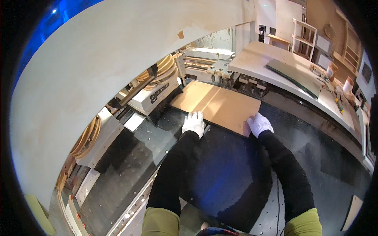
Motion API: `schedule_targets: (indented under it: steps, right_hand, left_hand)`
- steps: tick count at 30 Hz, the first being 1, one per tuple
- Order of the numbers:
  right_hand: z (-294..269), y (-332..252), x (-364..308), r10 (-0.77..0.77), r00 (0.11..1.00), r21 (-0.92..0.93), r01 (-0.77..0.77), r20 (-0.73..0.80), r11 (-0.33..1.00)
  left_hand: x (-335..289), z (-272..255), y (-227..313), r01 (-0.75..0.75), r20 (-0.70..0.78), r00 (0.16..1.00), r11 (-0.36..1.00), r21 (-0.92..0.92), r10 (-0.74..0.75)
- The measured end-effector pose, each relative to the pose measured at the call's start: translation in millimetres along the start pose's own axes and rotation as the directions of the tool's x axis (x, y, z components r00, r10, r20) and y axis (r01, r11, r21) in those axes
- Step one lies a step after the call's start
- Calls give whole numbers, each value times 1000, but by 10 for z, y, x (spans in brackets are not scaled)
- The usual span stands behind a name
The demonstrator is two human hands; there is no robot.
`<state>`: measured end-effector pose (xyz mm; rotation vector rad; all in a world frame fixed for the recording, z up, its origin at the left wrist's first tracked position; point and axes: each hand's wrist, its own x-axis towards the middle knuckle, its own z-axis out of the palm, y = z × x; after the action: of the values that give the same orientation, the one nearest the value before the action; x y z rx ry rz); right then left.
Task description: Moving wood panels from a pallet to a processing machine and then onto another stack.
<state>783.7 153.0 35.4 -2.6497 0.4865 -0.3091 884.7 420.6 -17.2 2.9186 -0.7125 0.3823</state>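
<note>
A flat light-brown rectangular board point(226, 105) lies on the dark machine table. At its near left edge, my left hand point(193, 123), in a white knit glove, rests with the fingers stretched forward and slightly apart. My right hand point(260, 124), gloved the same way, is closed around the board's near right corner, the thumb side against the top face. The undersides of both hands are hidden. A bright strip of light crosses the board, whose far left end sits beside the white machine unit point(155, 96) with ribbed hoses.
A large pale machine hood point(98, 51) curves over the left side. Another hose unit point(98, 135) stands nearer on that side. At the right, a raised pale worktop point(256, 59) carries a dark flat panel point(293, 76), hand tools and jars. Wooden frames point(304, 38) stand behind.
</note>
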Motion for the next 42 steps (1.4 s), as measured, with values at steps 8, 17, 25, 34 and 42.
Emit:
schedule_targets:
  steps: [8,17,25,34,42]
  right_hand:
    - [83,-11,-598,-123,982,-56,132,143,990]
    - [343,86,-164,43,999,-25,-43,-8,999]
    - [425,90,-56,70,997,-23,-70,-31,997]
    - [436,72,-108,71,995,-58,-75,-71,995]
    - [486,108,-90,48,996,-105,-56,-74,993]
  left_hand:
    - [197,122,19,50,57,997,995,85,-55]
    - [834,623,13,254,120,964,956,-145,-237]
    - [937,430,84,128,93,988,992,-16,-126]
    - [929,413,133,146,-17,989,987,60,-145]
    - [928,381,151,157,7,987,983,91,-159]
